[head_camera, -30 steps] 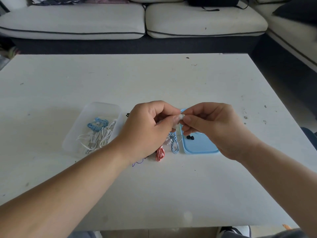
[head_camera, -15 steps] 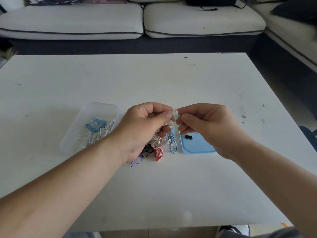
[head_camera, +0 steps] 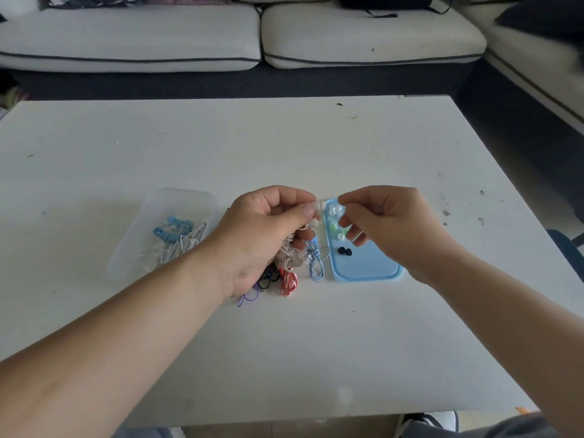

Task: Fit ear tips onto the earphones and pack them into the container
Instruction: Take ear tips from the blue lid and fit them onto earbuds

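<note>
Left hand [head_camera: 262, 235] pinches a white earbud [head_camera: 319, 213] between thumb and forefinger, its cable bunched under the palm. Right hand [head_camera: 388, 222] hovers just beside, fingers loosely curled and holding nothing, above the blue lid [head_camera: 366, 267] carrying ear tips [head_camera: 335, 211].

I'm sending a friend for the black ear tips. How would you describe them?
On the white table, find the light-blue lid right of the earphone cables. The black ear tips lie near its left edge, the only dark pieces; the other tips are clear or green.
</note>
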